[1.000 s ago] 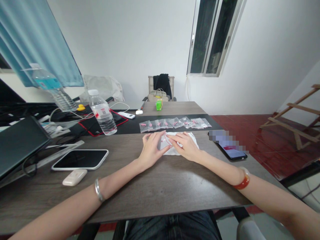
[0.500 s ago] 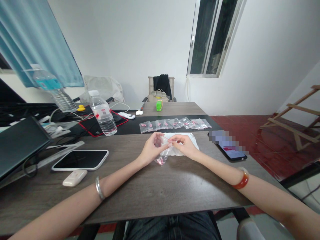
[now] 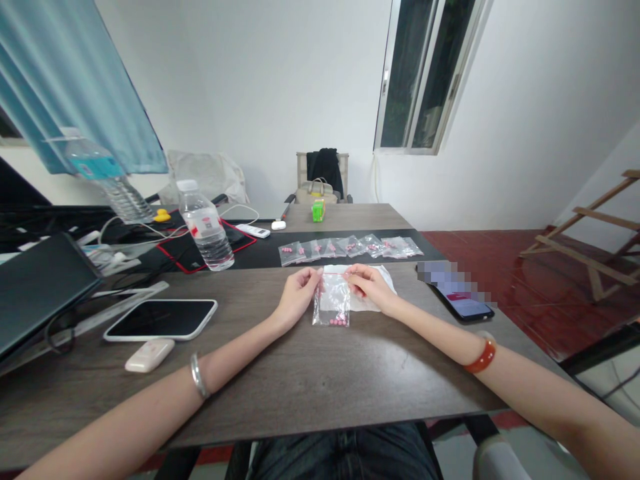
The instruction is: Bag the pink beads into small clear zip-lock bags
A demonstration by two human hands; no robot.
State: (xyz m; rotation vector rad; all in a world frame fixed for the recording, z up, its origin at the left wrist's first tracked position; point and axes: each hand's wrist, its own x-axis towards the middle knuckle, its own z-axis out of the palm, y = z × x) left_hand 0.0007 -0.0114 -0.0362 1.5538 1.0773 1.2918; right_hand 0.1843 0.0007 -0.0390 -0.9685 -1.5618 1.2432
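A small clear zip bag [image 3: 331, 305] hangs upright between my hands, its red-lined top edge stretched across. Several pink tablets [image 3: 339, 321] lie at the bottom of it. My left hand [image 3: 299, 293] pinches the bag's upper left corner between thumb and finger. At the upper right corner, my right hand [image 3: 369, 287] is closed on the bag in the same way. Behind the bag, a white paper sheet [image 3: 367, 303] lies on the table, partly covered by my right hand. Farther back, a row of similar clear bags [image 3: 354, 247] with pink tablets lies on the dark strip.
To the left are a white-edged phone [image 3: 163, 320], a white case [image 3: 150, 355], a water bottle [image 3: 206, 230] and a laptop [image 3: 45, 293]. Another phone [image 3: 455, 293] lies to the right. A small green box [image 3: 318, 211] stands at the back of the table [image 3: 320, 393].
My hands have moved apart, pulling the bag's top edge straight. The bag, earlier bunched under my fingers, now hangs flat with its tablets showing. Other things have stayed put.
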